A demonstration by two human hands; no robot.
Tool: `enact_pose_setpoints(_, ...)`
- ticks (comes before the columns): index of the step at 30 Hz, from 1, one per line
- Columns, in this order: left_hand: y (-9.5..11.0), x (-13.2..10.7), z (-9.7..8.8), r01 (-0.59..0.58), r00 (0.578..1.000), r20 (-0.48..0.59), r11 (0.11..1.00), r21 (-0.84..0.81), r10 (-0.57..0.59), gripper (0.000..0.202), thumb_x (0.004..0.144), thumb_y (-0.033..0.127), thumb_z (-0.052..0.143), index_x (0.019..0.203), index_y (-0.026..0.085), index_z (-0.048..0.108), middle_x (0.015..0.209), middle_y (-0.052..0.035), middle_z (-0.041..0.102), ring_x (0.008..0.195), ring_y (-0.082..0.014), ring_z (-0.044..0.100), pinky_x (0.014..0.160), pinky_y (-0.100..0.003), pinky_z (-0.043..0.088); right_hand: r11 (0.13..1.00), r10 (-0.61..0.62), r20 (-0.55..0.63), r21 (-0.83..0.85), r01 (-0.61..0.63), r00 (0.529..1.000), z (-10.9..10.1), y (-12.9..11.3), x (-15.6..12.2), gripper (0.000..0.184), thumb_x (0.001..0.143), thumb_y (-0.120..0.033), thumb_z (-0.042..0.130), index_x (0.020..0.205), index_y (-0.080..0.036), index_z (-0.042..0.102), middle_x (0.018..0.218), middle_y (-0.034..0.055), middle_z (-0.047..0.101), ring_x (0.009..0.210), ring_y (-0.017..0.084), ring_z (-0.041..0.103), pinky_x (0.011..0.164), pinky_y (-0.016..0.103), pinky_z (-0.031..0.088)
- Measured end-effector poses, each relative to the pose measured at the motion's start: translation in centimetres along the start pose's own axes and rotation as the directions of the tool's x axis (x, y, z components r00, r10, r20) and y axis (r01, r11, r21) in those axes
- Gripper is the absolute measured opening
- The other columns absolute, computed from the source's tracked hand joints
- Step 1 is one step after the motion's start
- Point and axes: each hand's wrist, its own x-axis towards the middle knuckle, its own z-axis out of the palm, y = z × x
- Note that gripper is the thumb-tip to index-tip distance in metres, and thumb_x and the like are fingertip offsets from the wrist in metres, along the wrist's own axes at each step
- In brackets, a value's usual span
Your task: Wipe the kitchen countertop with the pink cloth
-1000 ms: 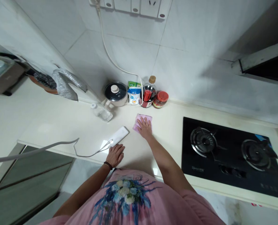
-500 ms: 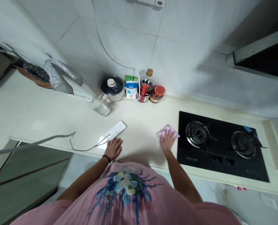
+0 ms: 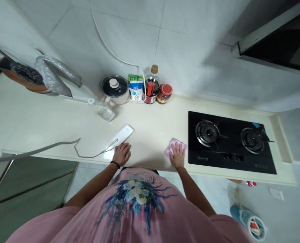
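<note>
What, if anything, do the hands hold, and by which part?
Nothing is gripped. The right hand lies flat on the pink cloth, covering its near part; the left hand rests on the counter beside the power strip.

The person wears a pink short-sleeved fabric shirt (image 3: 180, 219), which fills the lower centre of the frame. A printed bouquet motif (image 3: 137, 199) occupies the chest panel: blue leaves and stems with white and pale yellow blossoms. The sleeves end at the upper arms, and both forearms are bare. A dark beaded bracelet (image 3: 115, 164) encircles the wrist behind the left hand (image 3: 121, 153), left of centre.
</note>
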Motion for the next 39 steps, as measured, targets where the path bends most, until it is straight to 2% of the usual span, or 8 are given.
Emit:
enact_pose_setpoints(3, 0.1, 0.0, -0.1, 0.004, 1.0, 0.008, 1.0, -0.005, -0.004, 0.049, 0.102, 0.037, 0.047, 0.146, 0.024, 0.065, 0.149, -0.0151, 0.063, 0.137, -0.0354, 0.052, 0.112, -0.055, 0.037, 0.992, 0.13, -0.056, 0.013, -0.129, 0.99, 0.0, 2.3, -1.3, 0.065, 0.106, -0.042, 0.032, 0.167, -0.021, 0.04, 0.175, 0.0139, 0.037, 0.165, 0.037, 0.02, 0.128, 0.067, 0.024)
enact_pose_setpoints(6, 0.1, 0.0, -0.1, 0.007, 1.0, 0.007, 1.0, 0.001, -0.007, 0.049, 0.102, 0.037, 0.047, 0.146, 0.024, 0.065, 0.149, -0.0149, 0.063, 0.137, -0.0357, 0.051, 0.113, -0.057, 0.036, 0.977, 0.214, -0.093, 0.019, -0.213, 0.972, 0.8, -1.2, -1.8, 0.067, 0.105, -0.043, 0.033, 0.168, -0.019, 0.038, 0.175, 0.0176, 0.035, 0.165, 0.04, 0.018, 0.128, 0.072, 0.019)
enact_pose_setpoints(14, 0.1, 0.0, -0.2, 0.007, 1.0, 0.001, 1.0, 0.003, -0.007, 0.049, 0.102, 0.038, 0.047, 0.145, 0.023, 0.065, 0.147, -0.0154, 0.064, 0.137, -0.0359, 0.051, 0.114, -0.057, 0.035, 0.948, -0.311, 0.137, 0.12, 0.296, 0.94, 2.4, -13.9, -3.2, 0.063, 0.102, -0.045, 0.054, 0.163, -0.033, 0.047, 0.174, 0.008, 0.041, 0.162, 0.035, 0.029, 0.131, 0.062, 0.018)
enact_pose_setpoints(22, 0.3, 0.0, -0.2, 0.019, 1.0, 0.0, 1.0, -0.001, -0.019, 0.049, 0.101, 0.038, 0.047, 0.146, 0.024, 0.065, 0.148, -0.0157, 0.063, 0.139, -0.0371, 0.049, 0.116, -0.057, 0.031, 0.983, 0.011, -0.084, 0.184, 0.004, 0.996, 1.7, 1.0, -10.9, 0.048, 0.104, -0.033, 0.038, 0.141, -0.028, 0.068, 0.151, 0.0111, 0.061, 0.146, 0.03, 0.047, 0.121, 0.055, 0.039)
enact_pose_setpoints(28, 0.2, 0.0, -0.1, 0.006, 1.0, -0.028, 1.0, -0.004, -0.006, 0.048, 0.102, 0.038, 0.048, 0.144, 0.024, 0.066, 0.147, -0.015, 0.064, 0.139, -0.0361, 0.05, 0.116, -0.055, 0.032, 0.886, 0.46, -0.318, 0.218, -0.408, 0.829, 0.2, 7.8, -12.6, 0.046, 0.101, -0.045, 0.036, 0.118, -0.019, 0.071, 0.123, 0.0194, 0.063, 0.124, 0.037, 0.055, 0.107, 0.063, 0.046)
enact_pose_setpoints(31, 0.2, 0.0, -0.1, 0.006, 1.0, -0.022, 1.0, -0.003, -0.006, 0.048, 0.102, 0.039, 0.048, 0.143, 0.024, 0.066, 0.147, -0.0151, 0.064, 0.139, -0.0362, 0.05, 0.116, -0.055, 0.032, 0.852, 0.516, -0.344, 0.305, -0.426, 0.785, 0.5, 4.2, -11.2, 0.043, 0.1, -0.041, 0.038, 0.116, -0.017, 0.069, 0.121, 0.02, 0.061, 0.12, 0.037, 0.055, 0.104, 0.063, 0.047)
enact_pose_setpoints(36, 0.3, 0.0, -0.1, 0.01, 1.0, -0.011, 1.0, -0.009, -0.01, 0.049, 0.101, 0.037, 0.049, 0.145, 0.024, 0.065, 0.148, -0.0156, 0.063, 0.14, -0.0373, 0.049, 0.116, -0.057, 0.032, 0.909, 0.191, -0.189, 0.404, -0.101, 0.963, 2.4, -5.3, -9.0, 0.038, 0.098, -0.03, 0.044, 0.119, -0.02, 0.073, 0.128, 0.0167, 0.065, 0.124, 0.033, 0.055, 0.108, 0.056, 0.048)
enact_pose_setpoints(39, 0.3, 0.0, -0.1, 0.006, 1.0, -0.02, 1.0, 0.0, -0.006, 0.049, 0.101, 0.037, 0.048, 0.145, 0.024, 0.066, 0.147, -0.0152, 0.064, 0.139, -0.0364, 0.05, 0.116, -0.056, 0.032, 0.918, 0.025, -0.14, 0.396, 0.033, 0.99, 2.9, -7.4, -9.2, 0.04, 0.099, -0.028, 0.046, 0.128, -0.025, 0.074, 0.135, 0.0132, 0.067, 0.131, 0.031, 0.055, 0.114, 0.054, 0.046)
